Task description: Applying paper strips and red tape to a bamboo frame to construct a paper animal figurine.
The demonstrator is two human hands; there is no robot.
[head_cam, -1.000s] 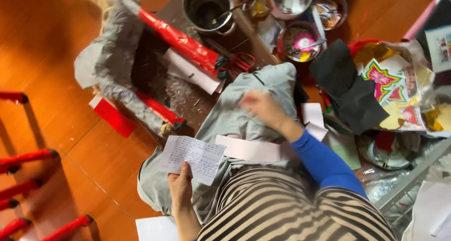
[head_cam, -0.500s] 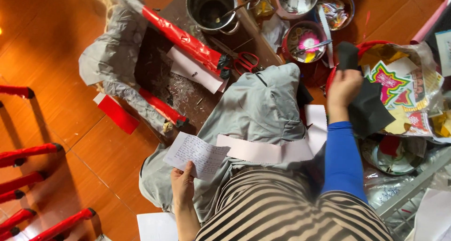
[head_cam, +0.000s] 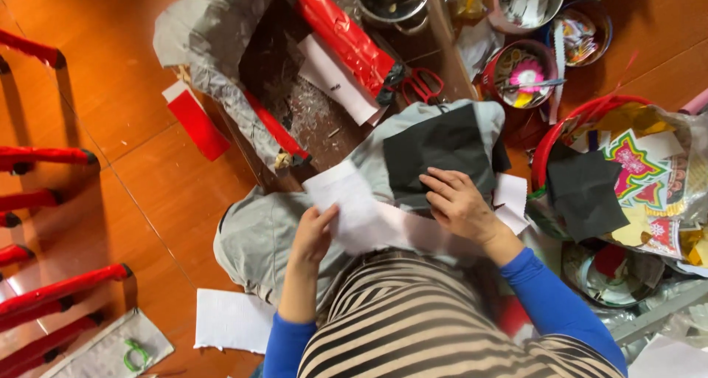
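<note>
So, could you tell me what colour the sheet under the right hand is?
Black sheet, under the right hand; head view.

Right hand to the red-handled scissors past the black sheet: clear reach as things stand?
Probably yes. The right hand rests on the black sheet on the lap; the red-handled scissors lie just beyond the sheet's far edge, uncovered. Nothing stands between them; only the flat sheet lies under the path.
</note>
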